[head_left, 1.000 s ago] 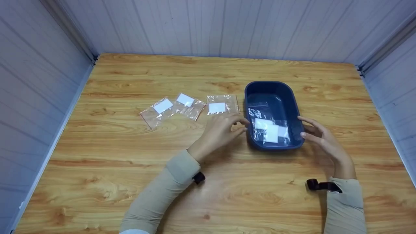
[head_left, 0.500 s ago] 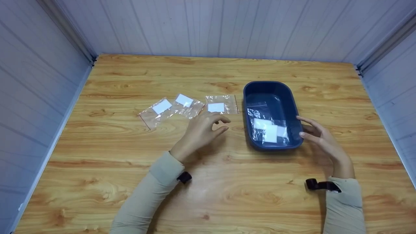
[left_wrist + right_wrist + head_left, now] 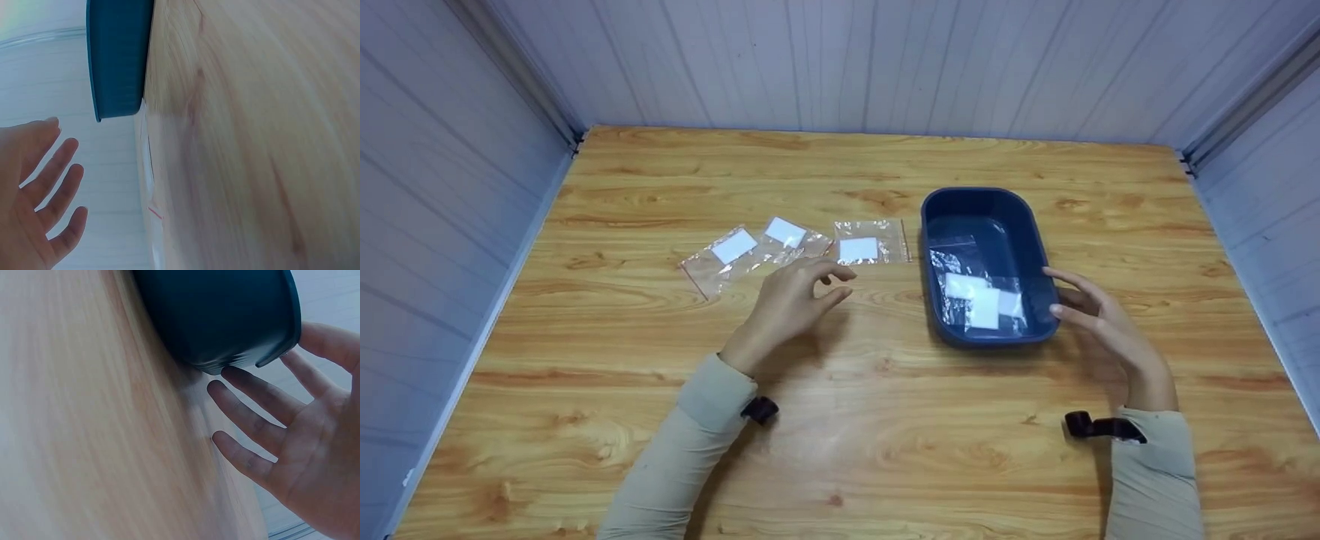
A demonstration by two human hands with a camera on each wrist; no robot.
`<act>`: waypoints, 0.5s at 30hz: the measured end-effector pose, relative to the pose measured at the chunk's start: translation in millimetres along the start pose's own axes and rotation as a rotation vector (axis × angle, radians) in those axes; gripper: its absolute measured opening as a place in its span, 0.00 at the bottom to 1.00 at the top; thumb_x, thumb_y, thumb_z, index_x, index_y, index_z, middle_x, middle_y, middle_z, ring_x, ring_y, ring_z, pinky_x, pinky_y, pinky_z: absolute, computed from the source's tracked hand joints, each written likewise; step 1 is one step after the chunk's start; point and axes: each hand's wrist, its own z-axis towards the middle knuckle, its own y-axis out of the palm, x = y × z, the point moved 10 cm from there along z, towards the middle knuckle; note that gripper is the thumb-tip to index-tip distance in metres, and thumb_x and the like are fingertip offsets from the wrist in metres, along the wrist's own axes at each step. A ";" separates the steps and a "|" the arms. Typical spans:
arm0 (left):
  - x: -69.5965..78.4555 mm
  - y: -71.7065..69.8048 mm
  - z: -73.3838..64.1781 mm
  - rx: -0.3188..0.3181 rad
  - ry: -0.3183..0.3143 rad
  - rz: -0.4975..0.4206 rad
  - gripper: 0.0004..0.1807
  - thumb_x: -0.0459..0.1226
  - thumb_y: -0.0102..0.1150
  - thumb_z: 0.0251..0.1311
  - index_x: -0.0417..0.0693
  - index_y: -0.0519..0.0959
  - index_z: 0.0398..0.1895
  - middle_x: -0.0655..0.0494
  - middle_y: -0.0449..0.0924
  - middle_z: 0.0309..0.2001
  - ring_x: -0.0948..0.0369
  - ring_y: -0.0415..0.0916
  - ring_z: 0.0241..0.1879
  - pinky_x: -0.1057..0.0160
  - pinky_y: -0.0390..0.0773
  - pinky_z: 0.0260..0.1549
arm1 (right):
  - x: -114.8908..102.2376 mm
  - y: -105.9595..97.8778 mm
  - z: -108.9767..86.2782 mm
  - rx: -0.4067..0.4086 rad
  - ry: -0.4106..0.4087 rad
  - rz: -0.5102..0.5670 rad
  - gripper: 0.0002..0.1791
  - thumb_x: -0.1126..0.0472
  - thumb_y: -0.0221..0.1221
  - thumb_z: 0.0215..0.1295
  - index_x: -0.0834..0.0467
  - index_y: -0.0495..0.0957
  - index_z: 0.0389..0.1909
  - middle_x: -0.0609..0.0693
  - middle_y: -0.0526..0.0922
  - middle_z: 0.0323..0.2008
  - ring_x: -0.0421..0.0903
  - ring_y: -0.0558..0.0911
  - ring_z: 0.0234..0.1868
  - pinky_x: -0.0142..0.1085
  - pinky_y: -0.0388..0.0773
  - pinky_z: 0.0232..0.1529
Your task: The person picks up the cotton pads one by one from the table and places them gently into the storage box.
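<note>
On the worktop, left of the blue bin, clear bags are lying near the left grip, whose thumb and fingers are standing parted. The right grip is resting spread fingertips on the bin's rim. Inside, overlapping bagged cards are hiding one another's edges.

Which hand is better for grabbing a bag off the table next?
Probably the left hand: it holds nothing and is close to those bags. The right hand touches the bin, farther from them.
</note>
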 end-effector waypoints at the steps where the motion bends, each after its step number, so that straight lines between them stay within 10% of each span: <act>1: -2.5 -1.0 -0.9 -0.001 -0.008 -0.003 0.11 0.44 0.65 0.64 0.56 0.85 0.48 0.63 0.84 0.49 0.60 0.79 0.45 0.58 0.77 0.40 | 0.0 0.0 -0.1 0.002 0.002 0.001 0.30 0.62 0.55 0.74 0.56 0.61 0.74 0.61 0.60 0.73 0.36 0.69 0.65 0.26 0.71 0.56; 15: -40.4 -25.9 -13.1 0.043 -0.104 -0.021 0.12 0.43 0.65 0.65 0.54 0.85 0.49 0.59 0.84 0.48 0.57 0.79 0.45 0.54 0.76 0.43 | 1.2 -0.3 -0.2 -0.001 0.014 -0.010 0.30 0.61 0.54 0.74 0.56 0.60 0.75 0.62 0.58 0.74 0.41 0.67 0.67 0.25 0.70 0.56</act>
